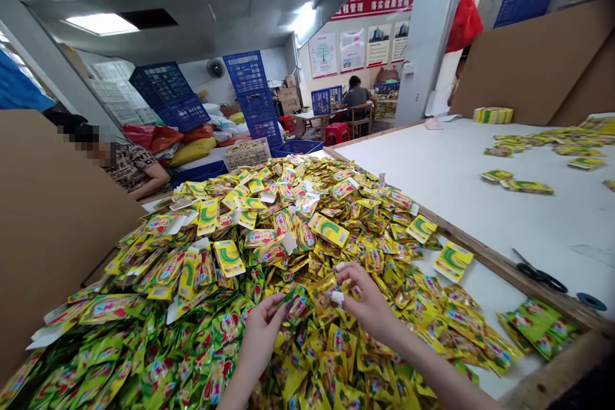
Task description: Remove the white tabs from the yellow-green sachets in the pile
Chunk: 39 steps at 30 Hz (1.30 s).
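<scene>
My left hand [263,327] pinches a small green candy-type packet [298,305] between thumb and fingers, over the middle of the heap. Close by on the right, my right hand [361,300] is curled, with white wraps on its fingertips, and a yellow packet [323,284] sits at its thumb and index finger. Beneath both hands lies a large heap of small packets, green packets [158,368] on the left and yellow packets [398,333] on the right. Flat yellow printed boxes [229,257] lie on the far part of the heap, several with white flaps sticking out.
A wooden strip [461,237] divides the heap from a white tabletop [432,166] on the right. Scissors [539,275] and a roll of tape [590,301] lie along it. Cardboard panels [52,224] flank the left side, where a co-worker [129,166] sits. Blue crates [252,99] stand behind.
</scene>
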{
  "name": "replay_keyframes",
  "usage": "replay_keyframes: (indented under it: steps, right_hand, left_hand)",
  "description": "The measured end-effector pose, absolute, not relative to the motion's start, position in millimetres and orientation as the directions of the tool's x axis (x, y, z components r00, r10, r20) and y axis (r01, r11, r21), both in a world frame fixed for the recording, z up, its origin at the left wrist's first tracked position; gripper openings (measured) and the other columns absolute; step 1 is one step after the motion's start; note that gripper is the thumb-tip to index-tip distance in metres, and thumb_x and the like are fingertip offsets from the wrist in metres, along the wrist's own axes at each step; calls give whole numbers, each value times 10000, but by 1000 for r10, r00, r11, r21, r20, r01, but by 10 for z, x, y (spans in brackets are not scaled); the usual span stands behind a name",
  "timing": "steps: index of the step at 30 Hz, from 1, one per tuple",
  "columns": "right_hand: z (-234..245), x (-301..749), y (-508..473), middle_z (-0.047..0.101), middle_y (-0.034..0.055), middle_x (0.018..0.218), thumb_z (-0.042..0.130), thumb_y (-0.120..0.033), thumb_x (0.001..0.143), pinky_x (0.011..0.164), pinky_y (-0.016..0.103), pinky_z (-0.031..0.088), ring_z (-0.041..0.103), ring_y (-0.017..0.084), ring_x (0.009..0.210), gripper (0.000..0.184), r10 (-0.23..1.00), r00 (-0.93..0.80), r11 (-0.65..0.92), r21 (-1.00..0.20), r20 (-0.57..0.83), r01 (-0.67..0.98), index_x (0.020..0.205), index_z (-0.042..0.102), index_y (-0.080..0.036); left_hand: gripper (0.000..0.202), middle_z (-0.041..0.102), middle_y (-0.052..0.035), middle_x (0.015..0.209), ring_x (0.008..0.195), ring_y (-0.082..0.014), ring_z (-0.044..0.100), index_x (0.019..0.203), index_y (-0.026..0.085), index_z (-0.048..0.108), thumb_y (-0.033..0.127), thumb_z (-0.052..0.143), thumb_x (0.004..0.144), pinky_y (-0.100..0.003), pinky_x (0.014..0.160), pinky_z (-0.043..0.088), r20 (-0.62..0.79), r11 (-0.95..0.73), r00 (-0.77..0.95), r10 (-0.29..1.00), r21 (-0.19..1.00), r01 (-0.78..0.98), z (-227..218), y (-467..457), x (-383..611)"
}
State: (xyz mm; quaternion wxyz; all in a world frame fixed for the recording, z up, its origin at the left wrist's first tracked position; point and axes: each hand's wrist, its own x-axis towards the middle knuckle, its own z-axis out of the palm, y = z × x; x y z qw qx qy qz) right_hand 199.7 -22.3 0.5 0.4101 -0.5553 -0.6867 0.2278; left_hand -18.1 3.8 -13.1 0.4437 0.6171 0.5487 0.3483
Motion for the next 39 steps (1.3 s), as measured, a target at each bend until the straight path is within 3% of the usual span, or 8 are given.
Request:
replay_keyframes:
  steps: [4,12,16,19,25,30,35,39]
  right_hand:
    - [-29,1845,-234,558,48,966,637,-314,755,785,324,447,545,194,899,205,985,-106,139,-990,136,25,800,475,-196]
    - [-30,1877,-267,513,-48,766,676,-317,704,506,219,449,515,95,552,412,946,-324,-50,-980,16,-194,988,390,-232]
    - [-10,2010,-292,512,-25,688,560,-318,791,493,226,451,496,102,513,155,942,-333,53,-999,49,3,826,514,-174]
    - [-23,2124,-293,477,-26,687,545,-302,805,509,214,425,469,113,566,129,969,-219,136,-986,112,99,786,518,-178]
    - [-40,2393,-320,457,-36,643,526,-333,828,513,216,397,460,123,581,162,983,-47,185,-959,179,215,770,505,-183]
    - [191,2366,-355,459,-65,547,576,-363,796,378,179,330,417,86,419,230,994,-52,96,-995,98,-37,919,501,-183]
    - [478,2020,-372,507,-49,645,633,-302,762,390,165,339,421,63,429,260,978,-94,159,-960,185,-231,969,503,-213]
    - [534,1900,-392,537,14,874,561,-134,763,597,223,435,516,123,691,198,906,-195,383,-924,375,7,941,582,-218]
  left_hand:
    - [432,630,-17,634,587,-180,605,942,146,576,528,481,762,-288,558,511,-86,32,226,970,972,234,-14,-29,-33]
    - [314,653,-55,726,659,-175,617,876,139,611,409,460,824,-257,577,502,67,-199,338,939,907,372,22,-132,151]
    - [254,614,-77,935,891,-212,580,917,180,606,372,463,832,-337,787,471,222,-366,332,917,798,479,209,195,151]
    - [380,411,-131,1282,1265,-300,275,1117,177,493,287,556,760,-501,1036,210,352,-430,249,902,696,575,365,689,25]
    - [182,400,-94,1334,1343,-276,120,762,192,503,138,606,621,-471,1090,77,353,-462,298,887,662,591,396,997,-177]
    - [249,617,-104,1065,961,-218,597,1018,174,462,239,405,784,-390,824,478,92,-271,364,927,837,476,273,298,-75]
    - [312,662,-54,895,799,-193,631,961,161,572,253,586,663,-300,751,499,-285,321,515,808,947,19,282,-314,207]
    - [319,636,-21,708,620,-165,595,869,149,606,312,694,610,-294,672,490,-264,336,515,816,940,-51,304,-460,299]
